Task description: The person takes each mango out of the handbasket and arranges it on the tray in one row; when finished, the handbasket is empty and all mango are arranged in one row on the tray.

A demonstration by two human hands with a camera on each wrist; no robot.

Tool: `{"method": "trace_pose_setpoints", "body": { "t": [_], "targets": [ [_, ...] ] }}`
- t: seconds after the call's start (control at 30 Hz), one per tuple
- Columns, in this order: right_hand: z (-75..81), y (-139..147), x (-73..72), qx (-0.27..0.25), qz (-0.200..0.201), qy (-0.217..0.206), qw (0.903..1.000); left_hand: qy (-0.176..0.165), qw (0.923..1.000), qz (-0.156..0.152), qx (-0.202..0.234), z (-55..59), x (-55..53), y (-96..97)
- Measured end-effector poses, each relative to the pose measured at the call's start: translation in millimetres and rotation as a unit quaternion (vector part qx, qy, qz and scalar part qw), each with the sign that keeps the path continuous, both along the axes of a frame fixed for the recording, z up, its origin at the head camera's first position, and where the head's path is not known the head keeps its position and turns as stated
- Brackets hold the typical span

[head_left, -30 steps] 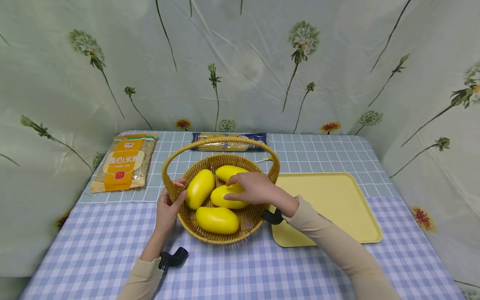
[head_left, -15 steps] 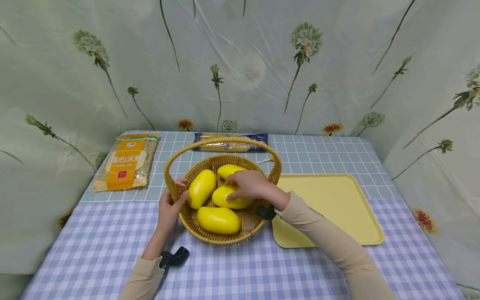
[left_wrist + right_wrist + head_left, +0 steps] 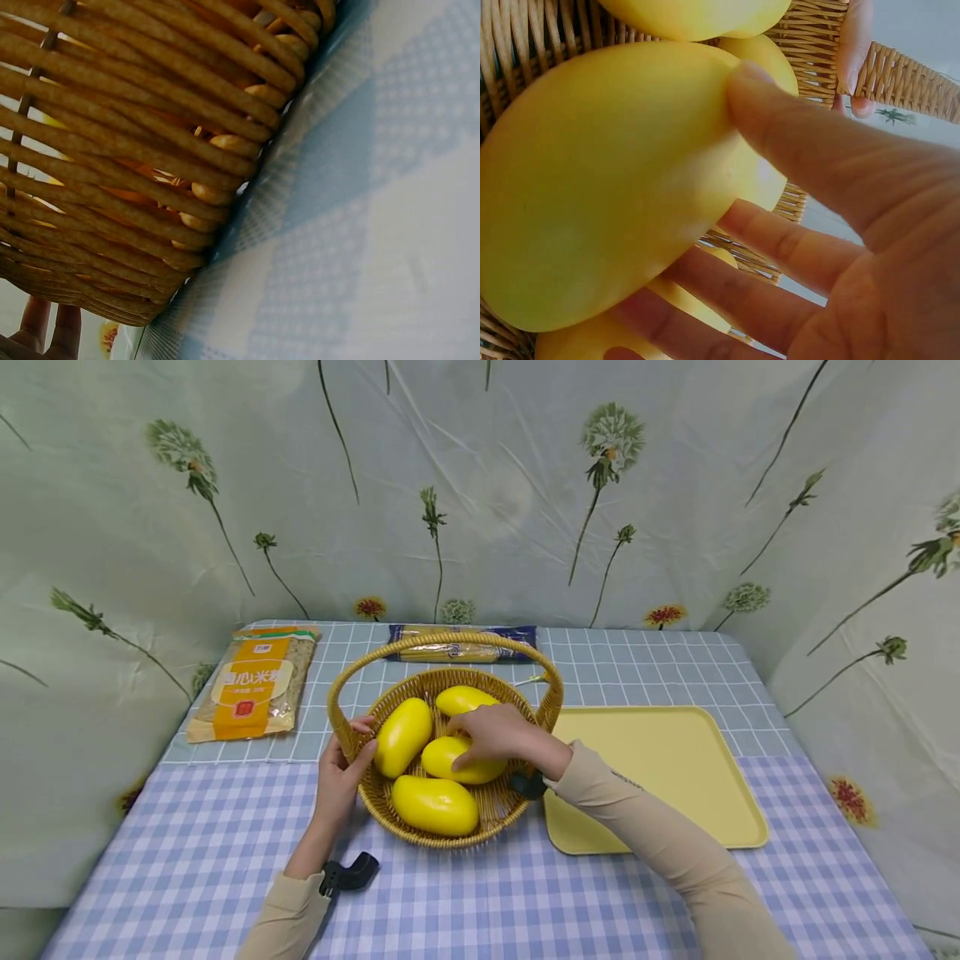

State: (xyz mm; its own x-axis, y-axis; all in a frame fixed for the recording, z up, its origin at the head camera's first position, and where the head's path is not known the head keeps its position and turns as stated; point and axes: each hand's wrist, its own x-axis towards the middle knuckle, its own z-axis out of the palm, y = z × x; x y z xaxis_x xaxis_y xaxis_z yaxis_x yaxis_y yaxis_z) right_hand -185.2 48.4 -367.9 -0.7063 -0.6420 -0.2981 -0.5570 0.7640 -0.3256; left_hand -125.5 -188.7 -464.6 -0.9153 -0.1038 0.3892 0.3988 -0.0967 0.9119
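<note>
Golden wicker bounds my reach: the basket [image 3: 450, 841] has its right rim just beside the yellow tray [image 3: 660, 768], while its handle [image 3: 450, 637] arches over the top, leaving room on the near side of that arch for my right hand [image 3: 495, 733]. Blue-and-white checked cloth [image 3: 465, 910] spreads between the near rim and me; beyond it lies a grey-blue grid cloth [image 3: 637, 668], bearing an orange-labelled bag [image 3: 251, 689] at the far left and a long packet [image 3: 431, 653] behind the basket. Pale curtains [image 3: 502, 510] printed with dandelions rise around the table. Four yellow fruits lie in the basket: the left fruit [image 3: 403, 737], the near fruit [image 3: 435, 805], the far fruit [image 3: 465, 699] and, between them, the middle fruit [image 3: 446, 758]. My right thumb presses one side of the middle fruit and my fingers lie along the other, so I have it pinched. My left hand [image 3: 337, 777] grips the basket's left rim, at the foot of the handle.
</note>
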Motion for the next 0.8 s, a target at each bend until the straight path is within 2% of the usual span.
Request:
{"method": "trace_pose_setpoints", "body": {
  "t": [0.3,0.5,0.8],
  "targets": [
    [0.0,-2.9,-0.6,0.041,0.019,-0.051,0.9977,-0.008,1.0,-0.002,0.0,0.7,-0.1,0.3],
    [-1.9,-2.9,-2.7,0.036,0.025,-0.077,0.9961,-0.015,0.9999,0.003,-0.002,1.1,0.2,-0.1],
    [-6.1,-1.9,-4.9,0.024,0.022,-0.076,0.9966,-0.013,0.9999,0.006,-0.003,-0.3,-0.4,0.6]
  ]
}}
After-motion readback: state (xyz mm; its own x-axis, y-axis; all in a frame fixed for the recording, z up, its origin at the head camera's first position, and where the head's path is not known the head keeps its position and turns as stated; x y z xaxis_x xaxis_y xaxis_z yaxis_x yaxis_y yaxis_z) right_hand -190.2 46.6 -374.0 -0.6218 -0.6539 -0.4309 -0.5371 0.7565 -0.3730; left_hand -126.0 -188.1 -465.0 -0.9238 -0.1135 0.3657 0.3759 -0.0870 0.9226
